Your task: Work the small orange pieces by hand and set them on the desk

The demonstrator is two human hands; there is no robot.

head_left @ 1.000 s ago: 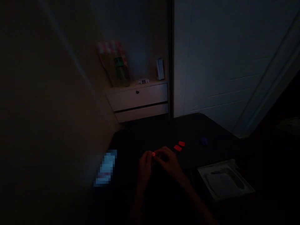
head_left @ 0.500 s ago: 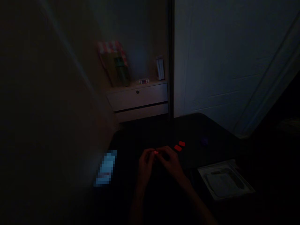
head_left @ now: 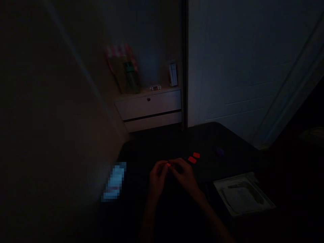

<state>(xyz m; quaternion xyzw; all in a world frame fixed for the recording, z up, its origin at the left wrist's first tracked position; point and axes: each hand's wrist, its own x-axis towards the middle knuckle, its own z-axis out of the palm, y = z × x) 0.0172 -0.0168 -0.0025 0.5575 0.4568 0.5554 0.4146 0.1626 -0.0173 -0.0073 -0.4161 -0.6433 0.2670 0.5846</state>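
In dim light, my left hand [head_left: 158, 176] and my right hand [head_left: 184, 173] meet above a dark table [head_left: 162, 143]. Their fingertips pinch a small bright red-orange piece [head_left: 168, 164] between them; most of it is hidden by the fingers, so its kind does not show. Just beyond my right hand lie two flat red-orange pieces, the nearer one [head_left: 192, 160] and the farther one [head_left: 196, 155], close together on the tabletop. Farther right on the table rests a small purple lump [head_left: 220, 153], too dark to name.
At the left, a bright pixelated screen-like shape [head_left: 114, 182] glows. A clear flat package [head_left: 243, 195] lies right of my right forearm. Behind the table stand a drawer unit [head_left: 154, 106], a green bottle [head_left: 131, 77] on its top, and a pale door [head_left: 227, 67].
Almost nothing differs. Both hands stay in the same place with the small piece between their fingertips, and the two flat pieces have not moved.
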